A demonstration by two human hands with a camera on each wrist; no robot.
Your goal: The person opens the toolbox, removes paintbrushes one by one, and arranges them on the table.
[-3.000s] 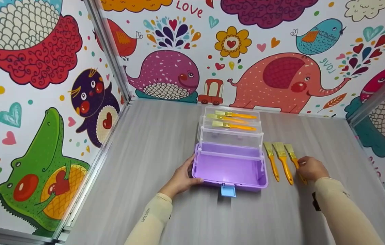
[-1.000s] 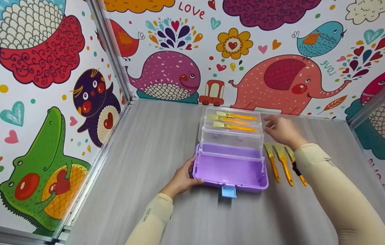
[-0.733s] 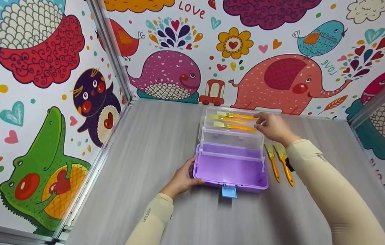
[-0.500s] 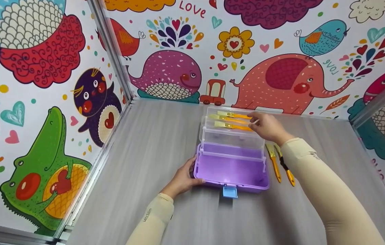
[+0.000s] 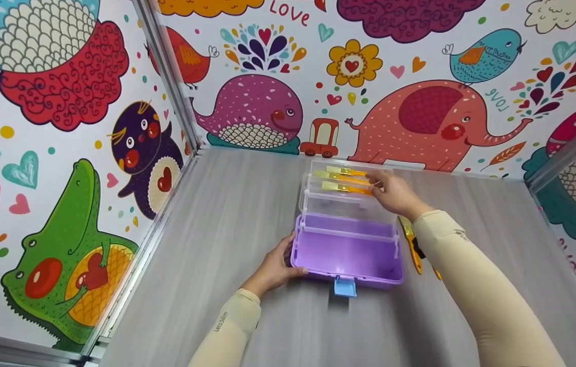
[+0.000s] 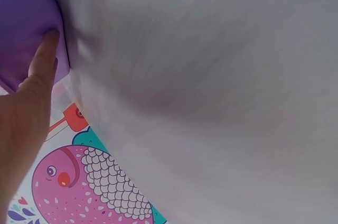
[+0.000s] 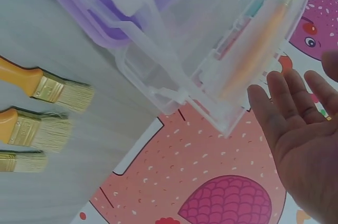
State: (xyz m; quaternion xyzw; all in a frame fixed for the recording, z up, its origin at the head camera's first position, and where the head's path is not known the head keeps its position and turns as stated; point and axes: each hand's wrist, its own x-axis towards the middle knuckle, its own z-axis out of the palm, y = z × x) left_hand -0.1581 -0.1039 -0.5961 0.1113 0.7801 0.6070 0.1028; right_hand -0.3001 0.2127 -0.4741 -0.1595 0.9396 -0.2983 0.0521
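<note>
A purple tool box [image 5: 346, 252] with a blue latch [image 5: 345, 287] stands open, its clear trays [image 5: 351, 206] raised behind. My left hand [image 5: 273, 269] holds its front left corner, thumb at the front rim and a finger along the side [image 6: 45, 55]. Three paintbrushes [image 5: 336, 186] with orange handles lie in the clear top part. Over their handle ends hovers my right hand [image 5: 394, 194], which hides them in the head view. In the right wrist view its fingers [image 7: 285, 97] are loosely bent beside the tray with nothing in them.
Three more paintbrushes [image 7: 50, 91] lie on the grey table [image 5: 206, 219] right of the box, partly covered by the right sleeve [image 5: 476, 285] in the head view. Walls with printed animals [image 5: 420, 122] close in the back and sides.
My right hand has left the brush at the far right of the table, gone up behind it, then moved left over the brush handles in the top tray. My left hand stays put.
</note>
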